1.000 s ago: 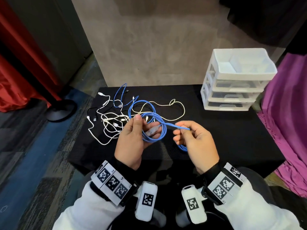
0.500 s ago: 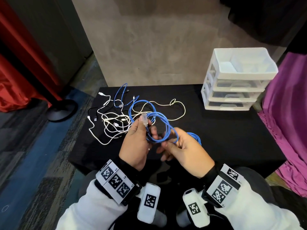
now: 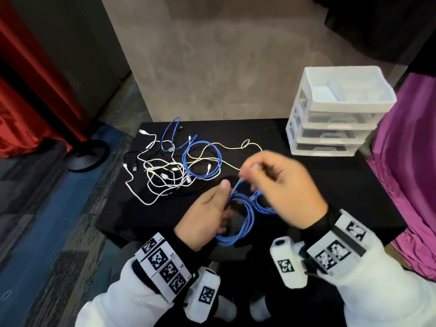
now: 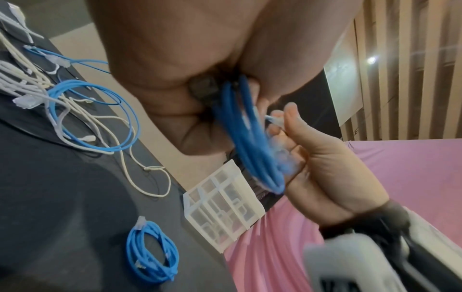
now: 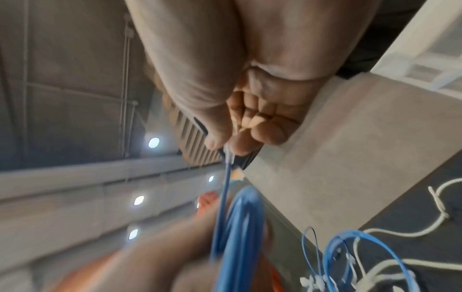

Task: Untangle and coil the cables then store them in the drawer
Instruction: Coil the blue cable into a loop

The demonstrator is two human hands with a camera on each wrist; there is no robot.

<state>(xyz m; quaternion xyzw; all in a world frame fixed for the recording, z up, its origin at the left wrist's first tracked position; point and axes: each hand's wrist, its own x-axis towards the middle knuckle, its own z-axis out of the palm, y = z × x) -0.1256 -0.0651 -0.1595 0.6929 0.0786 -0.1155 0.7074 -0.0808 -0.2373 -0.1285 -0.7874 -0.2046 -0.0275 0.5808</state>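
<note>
The blue cable coil (image 3: 238, 218) hangs in your left hand (image 3: 205, 215), fingers curled round the bundled loops and the thumb raised beside them, just above the near part of the black tabletop (image 3: 330, 185). Your right hand (image 3: 280, 185) is lifted a little higher and pinches the cable's free end between thumb and fingertips, at its clear plug (image 4: 273, 120); one blue strand runs taut from that pinch down to the coil. The hand is blurred in the head view, but the right wrist view shows the other fingers folded into the palm.

A second blue coil (image 4: 151, 253), already wound, lies on the tabletop near your right wrist. Farther out on the left is the tangled pile of cables (image 3: 169, 168): white, cream, black and blue leads crossing one another, with a loose blue loop (image 3: 203, 161) lying on the pile's right side and a cream lead trailing off to the right.

At the tabletop's far right corner stands the white plastic drawer unit (image 3: 337, 114), three drawers shut under an open top tray.

Your wristbands (image 3: 165, 263) carry black-and-white square markers; beside them tiny characters that seem to read "L3" are barely legible.
</note>
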